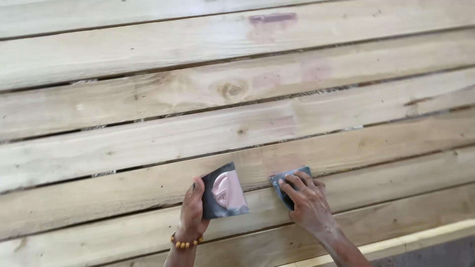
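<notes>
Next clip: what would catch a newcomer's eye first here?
Pale wooden planks fill the view, laid side by side with narrow gaps. Low in the middle, the left hand holds a dark pad heaped with pinkish filler, while the right hand presses a smaller dark pad to a plank. Pinkish patches mark the upper boards.

Both arms come up from the bottom edge, forearms angled inward a bit. The left hand (192, 213) sits thumb-up, fingers curled around in a pinch grip, with a beaded bracelet (186, 243) on the wrist. The right hand (306, 200) is palm-down, fingers spread and pressing flat, wrist bent slightly, forearm running off lower right.
</notes>
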